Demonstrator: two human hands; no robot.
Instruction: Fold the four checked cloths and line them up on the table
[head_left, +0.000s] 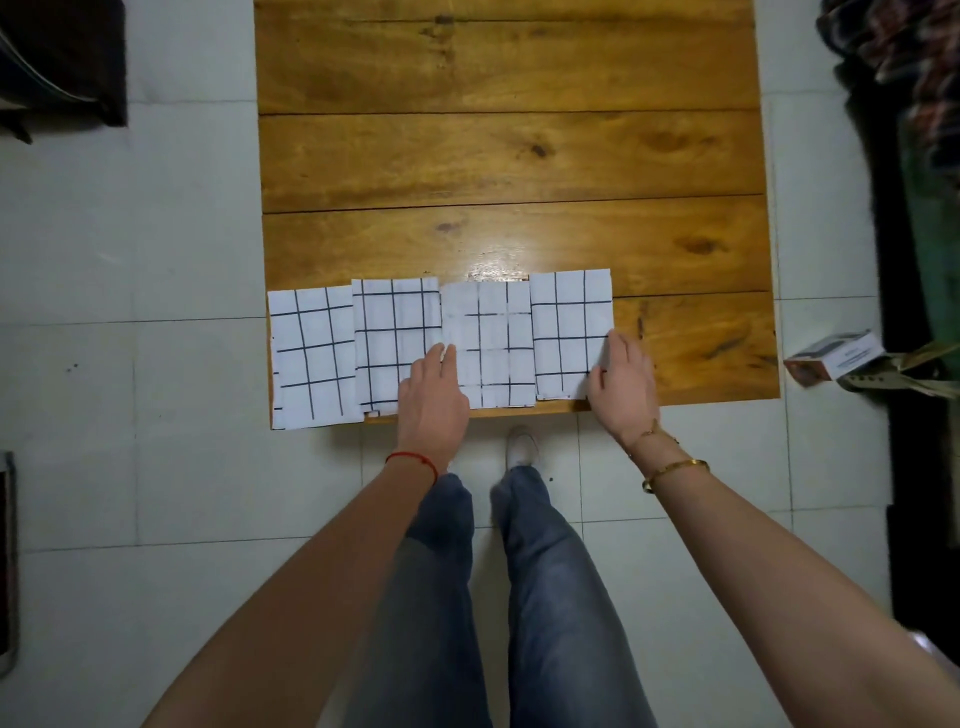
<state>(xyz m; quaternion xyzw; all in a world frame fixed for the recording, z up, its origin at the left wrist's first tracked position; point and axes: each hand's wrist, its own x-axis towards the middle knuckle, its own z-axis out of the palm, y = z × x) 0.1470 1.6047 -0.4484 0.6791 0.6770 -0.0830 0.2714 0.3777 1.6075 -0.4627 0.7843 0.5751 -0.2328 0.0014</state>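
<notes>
Several folded white cloths with black checks lie side by side along the near edge of the wooden table. The leftmost cloth overhangs the table's front edge. Beside it lie the second cloth, the third cloth and the rightmost cloth. My left hand rests flat where the second and third cloths meet, fingers straight. My right hand lies against the right edge of the rightmost cloth, its fingers straight and its thumb on the cloth's lower corner.
The table stands on a pale tiled floor. A small box lies on the floor right of the table, beside dark clutter. A dark object sits at the top left. My legs and a white shoe are below the table edge.
</notes>
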